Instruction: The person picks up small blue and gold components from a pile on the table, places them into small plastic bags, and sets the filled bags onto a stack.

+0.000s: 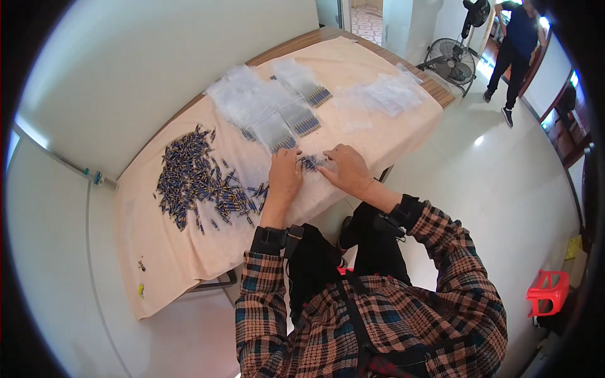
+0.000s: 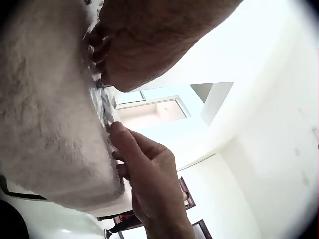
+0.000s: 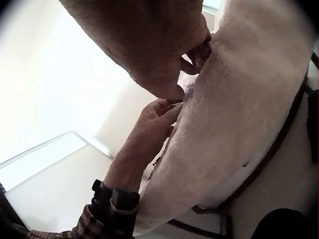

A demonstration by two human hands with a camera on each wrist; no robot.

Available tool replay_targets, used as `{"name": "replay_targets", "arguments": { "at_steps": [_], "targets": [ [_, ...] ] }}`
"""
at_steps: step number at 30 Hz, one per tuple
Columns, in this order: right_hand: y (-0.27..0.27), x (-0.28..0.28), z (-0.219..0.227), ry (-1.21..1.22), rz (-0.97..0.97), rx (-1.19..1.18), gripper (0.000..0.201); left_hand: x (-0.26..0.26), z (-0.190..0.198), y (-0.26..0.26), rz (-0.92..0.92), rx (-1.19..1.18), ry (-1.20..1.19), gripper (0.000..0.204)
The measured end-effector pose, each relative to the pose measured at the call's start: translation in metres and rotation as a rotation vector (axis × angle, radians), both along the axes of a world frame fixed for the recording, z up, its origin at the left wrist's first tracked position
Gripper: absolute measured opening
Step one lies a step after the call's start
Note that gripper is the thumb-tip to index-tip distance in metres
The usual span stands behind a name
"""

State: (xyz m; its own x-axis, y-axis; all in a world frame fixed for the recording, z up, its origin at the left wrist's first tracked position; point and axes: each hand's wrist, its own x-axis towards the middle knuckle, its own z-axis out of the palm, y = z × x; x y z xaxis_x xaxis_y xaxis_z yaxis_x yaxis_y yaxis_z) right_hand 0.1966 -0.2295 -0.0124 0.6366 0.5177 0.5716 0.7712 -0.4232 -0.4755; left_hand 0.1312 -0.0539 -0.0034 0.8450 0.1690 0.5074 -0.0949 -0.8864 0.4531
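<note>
A clear plastic bag with small dark blue, gold-ended pieces in it lies near the table's front edge, between the two hands. My left hand pinches the bag's left side, with thumb and fingers meeting in the right wrist view. On the other side, my right hand holds the bag with curled fingers, its thumb at the plastic in the left wrist view. Close left of my left hand spreads a large heap of the same loose pieces.
Beyond the hands lie filled clear bags in overlapping rows. Flat clear bags are piled at the right of the cloth-covered table. A floor fan and a standing person are farther back; a red stool stands right.
</note>
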Motion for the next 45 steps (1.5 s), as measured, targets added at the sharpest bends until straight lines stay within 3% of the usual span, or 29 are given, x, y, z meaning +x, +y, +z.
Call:
{"name": "replay_targets", "arguments": {
  "at_steps": [5, 8, 12, 21, 33, 38, 45],
  "targets": [
    [0.004, 0.001, -0.002, 0.071, -0.007, -0.06, 0.023, 0.002, -0.01, 0.009, -0.019, -0.07, 0.08, 0.017],
    [0.009, 0.002, -0.001, 0.442, 0.061, 0.045, 0.018, 0.006, -0.011, 0.013, -0.032, -0.106, 0.112, 0.016],
    [0.008, -0.002, 0.0, 0.31, 0.018, 0.105, 0.015, 0.004, -0.012, 0.016, -0.022, -0.147, 0.149, 0.016],
    [0.009, -0.003, 0.005, 0.338, -0.049, 0.041, 0.013, 0.006, -0.006, 0.019, -0.017, -0.16, 0.23, 0.018],
    [0.018, 0.003, 0.002, 0.252, 0.076, 0.133, 0.017, 0.0, 0.001, 0.029, -0.121, -0.354, 0.334, 0.018],
    [0.02, 0.004, 0.0, 0.337, 0.177, 0.13, 0.013, -0.003, 0.005, 0.033, -0.145, -0.491, 0.444, 0.019],
    [0.025, 0.011, 0.002, 0.393, 0.348, 0.156, 0.009, -0.014, 0.006, 0.036, -0.185, -0.609, 0.394, 0.022]
  ]
}}
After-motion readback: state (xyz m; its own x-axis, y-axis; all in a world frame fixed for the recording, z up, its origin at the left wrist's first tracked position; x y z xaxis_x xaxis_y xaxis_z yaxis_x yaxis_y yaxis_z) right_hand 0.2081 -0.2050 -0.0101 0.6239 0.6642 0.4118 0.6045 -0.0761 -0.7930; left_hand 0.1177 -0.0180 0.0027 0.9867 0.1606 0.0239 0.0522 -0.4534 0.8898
